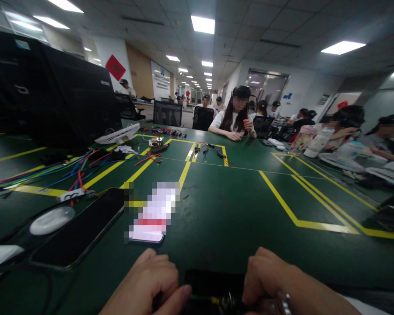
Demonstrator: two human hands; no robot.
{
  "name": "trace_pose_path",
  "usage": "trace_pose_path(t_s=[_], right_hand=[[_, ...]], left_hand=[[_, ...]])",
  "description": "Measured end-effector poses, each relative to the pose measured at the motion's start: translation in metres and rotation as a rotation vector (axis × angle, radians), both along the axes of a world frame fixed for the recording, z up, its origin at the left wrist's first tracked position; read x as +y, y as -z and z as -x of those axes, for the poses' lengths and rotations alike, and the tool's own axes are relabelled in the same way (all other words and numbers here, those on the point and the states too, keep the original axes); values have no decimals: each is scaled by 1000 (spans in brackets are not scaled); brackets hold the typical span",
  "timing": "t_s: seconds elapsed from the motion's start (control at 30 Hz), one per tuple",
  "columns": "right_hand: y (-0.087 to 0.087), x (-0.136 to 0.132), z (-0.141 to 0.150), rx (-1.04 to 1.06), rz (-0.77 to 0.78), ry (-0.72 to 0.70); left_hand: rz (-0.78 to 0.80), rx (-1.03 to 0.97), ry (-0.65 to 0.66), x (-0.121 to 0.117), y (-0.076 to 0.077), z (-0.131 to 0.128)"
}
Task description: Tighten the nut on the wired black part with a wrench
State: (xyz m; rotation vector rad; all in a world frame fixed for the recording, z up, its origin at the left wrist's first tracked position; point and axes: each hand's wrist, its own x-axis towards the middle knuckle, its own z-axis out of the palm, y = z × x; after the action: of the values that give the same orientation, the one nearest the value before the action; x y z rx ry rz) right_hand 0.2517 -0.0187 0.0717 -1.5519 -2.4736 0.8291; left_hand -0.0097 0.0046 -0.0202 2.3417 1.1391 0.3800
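Here, in the head view, your left hand (151, 284) was loosely curled and your right hand (269, 280) bent inward, on either side of a dark item (213, 280) at the bottom edge; whether either gripped it, you couldn't tell. Just beyond your left hand, a lit phone (156, 214) lay on the green table (216, 210), beside a dark-screened phone (82, 229).

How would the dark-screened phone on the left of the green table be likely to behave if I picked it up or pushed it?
The dark-screened phone should feel stiff, being a thin, straight-edged slab. Its smooth, glossy face may be slippery under fingers. Lying flat, it would probably slide rather than roll or tip.
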Motion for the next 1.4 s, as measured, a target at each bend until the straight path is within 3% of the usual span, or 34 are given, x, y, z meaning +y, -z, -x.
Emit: trace_pose_path(t_s=[0.33, 0.67, 1.07, 1.4], right_hand=[[9, 3, 2, 21, -41, -66], [-8, 6, 20, 90, -102, 16], [-8, 10, 20, 98, -103, 8], [-12, 8, 23, 91, -98, 4]], left_hand=[[39, 8, 3, -1, -2, 0], [-4, -21, 14, 3, -1, -1], [-77, -70, 22, 1, 5, 2], [-13, -226, -69, 10, -19, -6]])
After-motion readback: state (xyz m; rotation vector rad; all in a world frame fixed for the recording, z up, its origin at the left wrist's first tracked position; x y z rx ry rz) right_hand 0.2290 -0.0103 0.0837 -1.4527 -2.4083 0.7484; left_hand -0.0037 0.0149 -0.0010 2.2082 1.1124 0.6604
